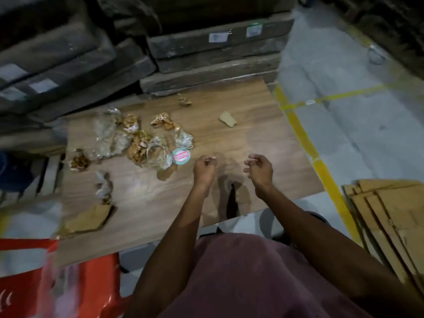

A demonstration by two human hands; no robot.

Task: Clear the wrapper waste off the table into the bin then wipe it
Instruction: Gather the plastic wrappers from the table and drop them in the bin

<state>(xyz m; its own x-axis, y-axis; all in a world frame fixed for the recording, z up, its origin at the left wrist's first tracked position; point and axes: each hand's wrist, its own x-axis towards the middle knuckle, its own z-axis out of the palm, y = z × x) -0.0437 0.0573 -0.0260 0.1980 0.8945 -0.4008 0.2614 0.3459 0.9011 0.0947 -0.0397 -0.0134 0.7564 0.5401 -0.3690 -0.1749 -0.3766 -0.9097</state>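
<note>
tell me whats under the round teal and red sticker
The round sticker lies on the edge of a crumpled clear wrapper, itself on the wooden table. Whatever sits directly beneath it is covered.

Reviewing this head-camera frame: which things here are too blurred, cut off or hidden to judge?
- Round sticker: print too blurred to read.
- Red bag: cut by the left and bottom edges, smeared by motion; whether it serves as the bin is unclear.
- Left hand and right hand: fingers curled; whether they pinch anything is too small to tell.
- Labels on stacked cartons: too small.
</note>
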